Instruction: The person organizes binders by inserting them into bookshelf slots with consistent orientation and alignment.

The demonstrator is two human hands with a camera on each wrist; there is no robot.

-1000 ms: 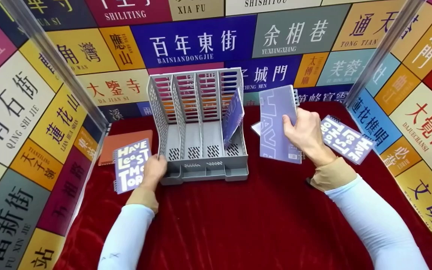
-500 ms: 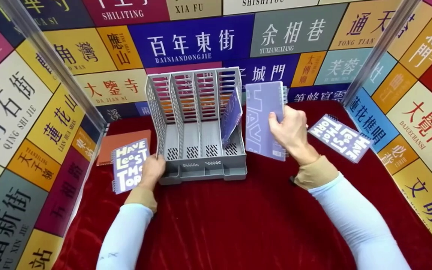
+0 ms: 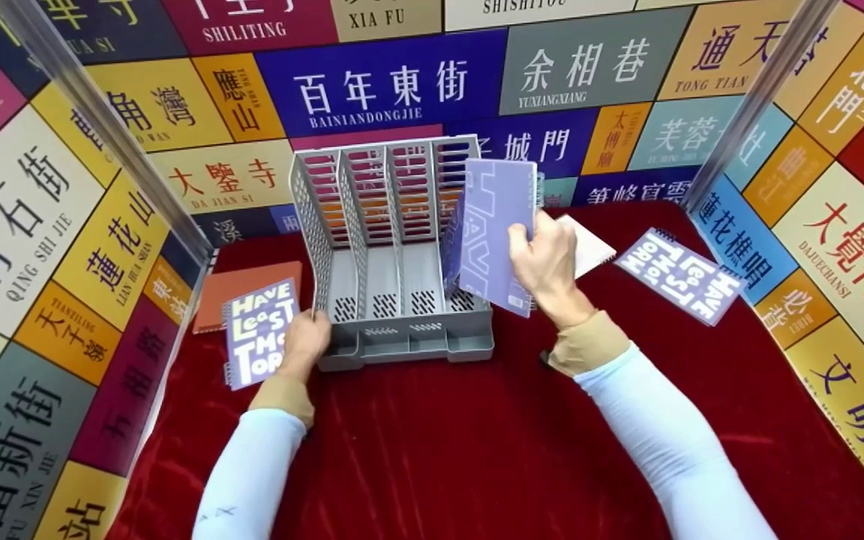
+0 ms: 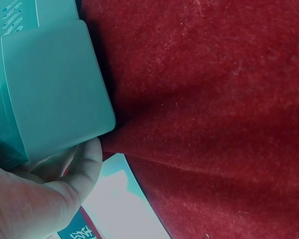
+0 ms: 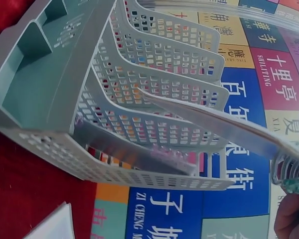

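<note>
A grey desk file organizer (image 3: 406,330) with slotted dividers stands on the red cloth. My left hand (image 3: 307,335) grips its front left corner; in the left wrist view the fingers curl against the corner's lower edge. My right hand (image 3: 548,259) pinches a purple spiral notebook (image 3: 496,232) by its coil edge, held upright. In the head view this notebook overlaps the rightmost slot, where another purple notebook (image 3: 453,251) leans, partly hidden. From the right wrist, the held notebook (image 5: 214,122) shows edge-on above the dividers, and the leaning one (image 5: 132,147) lies inside the end slot.
Left of the organizer, a small lettered notebook (image 3: 261,330) overlaps a rust-coloured notebook (image 3: 241,277). To the right lie a white-paged notebook (image 3: 589,244) and another lettered notebook (image 3: 679,276). Sign-patterned panels (image 3: 394,79) enclose the back and sides.
My right hand has carried the purple notebook leftward, from beside the organizer to across its rightmost slot, uncovering the white-paged notebook. The left hand has stayed on the organizer's corner.
</note>
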